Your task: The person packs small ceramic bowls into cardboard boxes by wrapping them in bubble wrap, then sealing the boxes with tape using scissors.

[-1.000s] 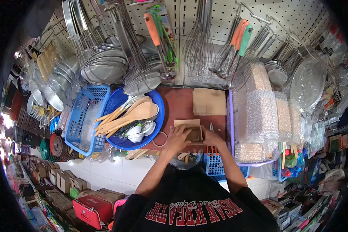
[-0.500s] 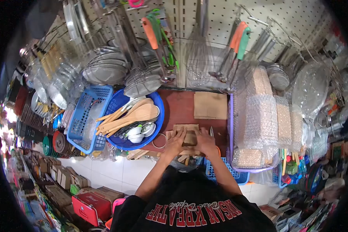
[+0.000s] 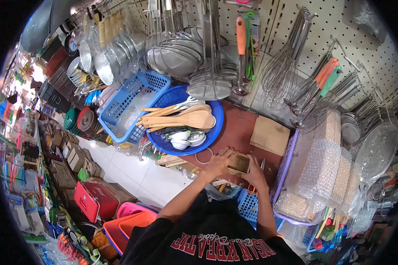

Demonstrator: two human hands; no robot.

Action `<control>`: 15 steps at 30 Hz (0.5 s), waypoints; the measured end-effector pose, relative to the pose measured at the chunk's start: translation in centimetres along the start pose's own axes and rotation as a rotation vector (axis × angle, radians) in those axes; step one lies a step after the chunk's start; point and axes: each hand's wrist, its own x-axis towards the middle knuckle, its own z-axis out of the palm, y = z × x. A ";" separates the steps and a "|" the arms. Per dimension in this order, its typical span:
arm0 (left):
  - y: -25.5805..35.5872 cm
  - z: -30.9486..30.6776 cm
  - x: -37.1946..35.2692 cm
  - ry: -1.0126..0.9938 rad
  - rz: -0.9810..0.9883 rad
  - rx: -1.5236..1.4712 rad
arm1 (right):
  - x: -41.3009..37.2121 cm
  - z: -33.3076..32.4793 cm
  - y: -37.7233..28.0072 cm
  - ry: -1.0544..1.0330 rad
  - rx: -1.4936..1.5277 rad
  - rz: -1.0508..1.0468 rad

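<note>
A small brown cardboard box (image 3: 239, 163), its walls standing up around an open middle, is on the red-brown table top (image 3: 238, 123) near its front edge. My left hand (image 3: 220, 163) grips its left side, with fingertips at the far left corner. On the opposite side my right hand (image 3: 254, 174) holds the right wall. Just left of the box lies a thin ring (image 3: 204, 155), perhaps a roll of tape. A slim pointed metal tool (image 3: 262, 164) rests to the right of my right hand. Flat cardboard pieces (image 3: 269, 135) lie farther back on the table.
A blue basin (image 3: 217, 132) with wooden spatulas (image 3: 185, 120) and white ladles stands left, beside a light blue basket (image 3: 112, 115). At right, a purple crate (image 3: 276, 194) holds bubble-wrapped packs (image 3: 321, 163). Strainers and whisks (image 3: 283, 79) hang over the table.
The flat cardboard under my hands now stands as an open box held between them. The camera view has turned, shifting the surroundings; the tabletop items appear to stay put.
</note>
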 end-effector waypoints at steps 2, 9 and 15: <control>0.4 -0.7 -0.9 0.024 0.001 -0.046 | -0.2 -0.2 -1.0 -0.010 -0.048 0.020; -2.1 1.3 -5.1 0.228 0.176 -0.195 | -2.2 -2.7 -5.8 -0.011 -0.364 0.063; -2.5 -8.0 -10.7 0.508 0.142 -0.399 | -1.4 -1.9 -12.1 0.211 -0.146 0.020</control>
